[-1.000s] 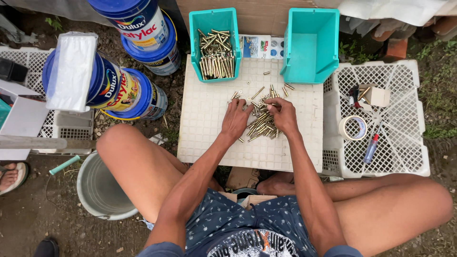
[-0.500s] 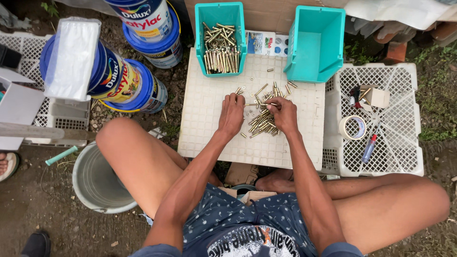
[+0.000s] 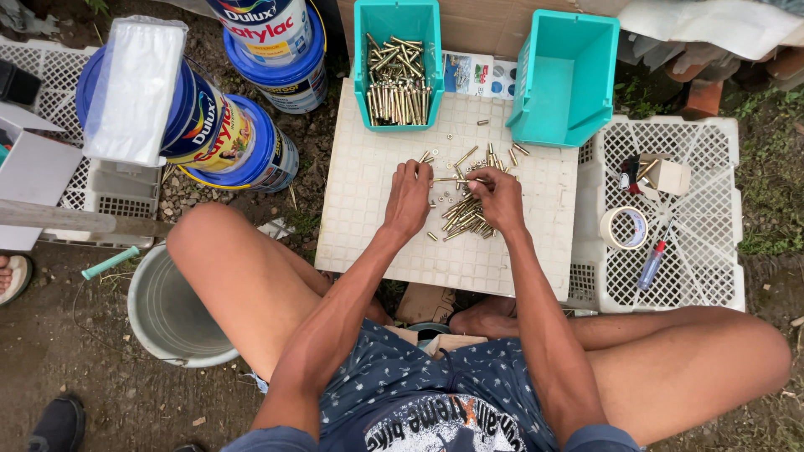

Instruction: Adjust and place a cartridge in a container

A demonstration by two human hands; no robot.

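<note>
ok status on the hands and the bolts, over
Both hands on the loose bolts: left hand and right hand pinching one between them. Left bin part full, right bin empty. Nothing blocking.

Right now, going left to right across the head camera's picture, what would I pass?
Metal bucket → left hand → pile of brass bolts → right hand → roll of tape
</note>
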